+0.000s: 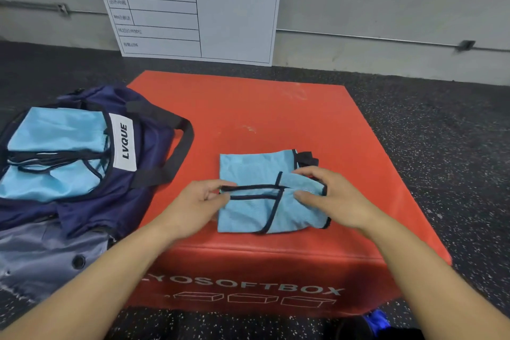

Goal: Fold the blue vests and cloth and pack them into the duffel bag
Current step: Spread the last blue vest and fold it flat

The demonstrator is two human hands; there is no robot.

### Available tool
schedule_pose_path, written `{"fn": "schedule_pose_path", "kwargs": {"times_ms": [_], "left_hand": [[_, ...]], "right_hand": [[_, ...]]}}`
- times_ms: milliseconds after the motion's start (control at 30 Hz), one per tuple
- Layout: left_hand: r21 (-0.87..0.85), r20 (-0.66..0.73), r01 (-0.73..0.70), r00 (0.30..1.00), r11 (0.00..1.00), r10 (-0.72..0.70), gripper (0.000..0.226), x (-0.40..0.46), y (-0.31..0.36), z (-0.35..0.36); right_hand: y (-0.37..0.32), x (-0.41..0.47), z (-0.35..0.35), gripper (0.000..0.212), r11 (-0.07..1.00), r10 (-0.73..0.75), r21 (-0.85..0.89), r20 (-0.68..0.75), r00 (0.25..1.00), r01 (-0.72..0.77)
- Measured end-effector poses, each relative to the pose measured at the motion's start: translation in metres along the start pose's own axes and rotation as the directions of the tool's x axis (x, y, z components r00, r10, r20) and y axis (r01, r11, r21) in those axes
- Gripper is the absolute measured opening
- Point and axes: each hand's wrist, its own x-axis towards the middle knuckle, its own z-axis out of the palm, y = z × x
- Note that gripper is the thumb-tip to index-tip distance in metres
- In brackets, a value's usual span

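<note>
A light blue mesh vest [248, 210] with dark trim lies folded into a rough square on the red soft box [276, 119]. My left hand [201, 201] pinches the vest's left edge at the dark trim. My right hand [328, 193] grips the right side of the upper fold between thumb and fingers. The navy duffel bag [91, 201] with a white LVQUE label lies open at the left, partly on the box. Folded light blue vests [52, 152] sit inside its opening.
The red box stands on a dark speckled floor [441, 146]. A white chart board [193, 8] leans on the grey wall behind it. The bag's black strap [179, 152] lies across the box's left part. A blue shoe tip [376, 320] shows at the bottom.
</note>
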Motion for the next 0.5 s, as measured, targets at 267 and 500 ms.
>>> {"fn": "schedule_pose_path", "kwargs": {"times_ms": [267, 500], "left_hand": [[-0.162, 0.005, 0.177, 0.984, 0.971, -0.179, 0.034, 0.004, 0.006, 0.0], [0.117, 0.199, 0.056, 0.977, 0.992, -0.079, 0.026, -0.001, 0.016, 0.002]], "right_hand": [[0.017, 0.013, 0.005, 0.048, 0.856, 0.376, 0.388, -0.008, 0.927, -0.343], [0.011, -0.022, -0.007, 0.04, 0.967, 0.176, 0.161, 0.151, 0.973, -0.2]]}}
